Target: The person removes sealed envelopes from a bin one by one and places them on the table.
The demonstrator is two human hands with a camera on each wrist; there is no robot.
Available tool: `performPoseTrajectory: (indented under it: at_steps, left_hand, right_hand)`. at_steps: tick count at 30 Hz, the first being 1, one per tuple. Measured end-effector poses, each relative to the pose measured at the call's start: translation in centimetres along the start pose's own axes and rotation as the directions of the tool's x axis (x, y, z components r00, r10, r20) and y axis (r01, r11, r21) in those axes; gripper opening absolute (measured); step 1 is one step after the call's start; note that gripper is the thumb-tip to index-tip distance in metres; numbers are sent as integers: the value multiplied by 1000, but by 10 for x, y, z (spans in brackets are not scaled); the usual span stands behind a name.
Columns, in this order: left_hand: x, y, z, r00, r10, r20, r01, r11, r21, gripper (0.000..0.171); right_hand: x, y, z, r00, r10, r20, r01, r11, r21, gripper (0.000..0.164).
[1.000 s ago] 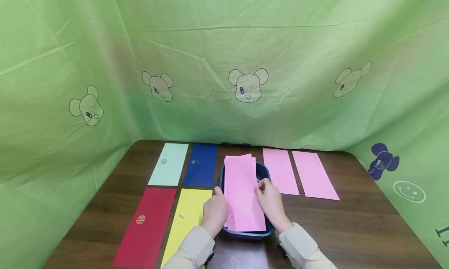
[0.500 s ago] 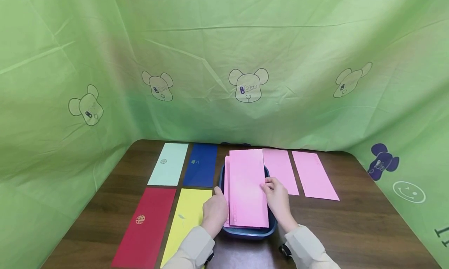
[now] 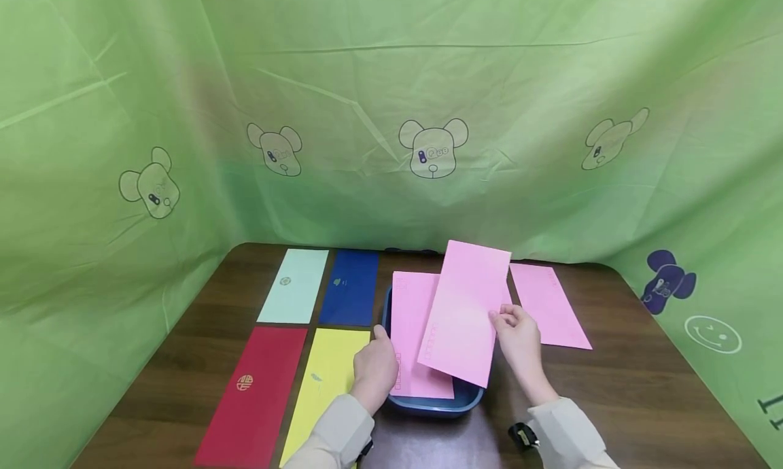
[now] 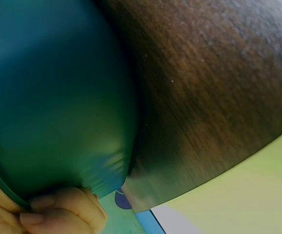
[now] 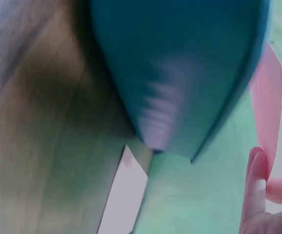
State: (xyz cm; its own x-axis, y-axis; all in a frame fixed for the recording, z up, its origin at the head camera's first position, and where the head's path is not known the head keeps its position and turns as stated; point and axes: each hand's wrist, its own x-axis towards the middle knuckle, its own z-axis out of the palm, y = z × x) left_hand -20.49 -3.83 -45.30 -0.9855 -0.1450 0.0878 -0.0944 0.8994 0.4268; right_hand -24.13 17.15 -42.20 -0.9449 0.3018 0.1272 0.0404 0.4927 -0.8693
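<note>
By the right hand (image 3: pixel 518 340), a pink envelope (image 3: pixel 465 313) is pinched at its right edge between thumb and fingers; it is held slantwise over the blue bin (image 3: pixel 436 406), its far end leaned to the right. By the left hand (image 3: pixel 375 361), the bin is gripped at its left rim, the fingers being curled at the edge. A second pink envelope (image 3: pixel 412 346) is rested lengthwise in the bin, its far end reaching past the rim. On the brown table (image 3: pixel 618 394), a third pink envelope (image 3: pixel 507 295) is mostly hidden behind the held one, and a fourth pink envelope (image 3: pixel 552 307) is laid farther right. Left of the bin, a mint paper (image 3: pixel 296 282) and a dark blue paper (image 3: pixel 350 296) are placed behind a red paper (image 3: pixel 257 401) and a yellow paper (image 3: pixel 327 380), the last partly covered by the left sleeve (image 3: pixel 339 425).
</note>
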Motion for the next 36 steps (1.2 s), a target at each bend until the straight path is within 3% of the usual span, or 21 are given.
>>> performPoseTrajectory:
  at_steps: [6,25,31,36]
  left_hand:
    - [1,0,0,999,-28,44,28,1000,7,24]
    - [2,1,1,998,-34,54,32,998,52,24]
    - [2,0,2,999,-26,44,24,999,48,25]
    - [2,0,2,999,-20,33,18,998,54,26]
  right_hand:
    - [3,4,-24,999,42,9,-43,999,12,29]
    - [3,37,-81,982,179,53,-175,982,-72,37]
    - [8,48,-97,974,202,106,-193,977,-94,40]
    - [8,60,-103,959,199,202,-167,972,-165,40]
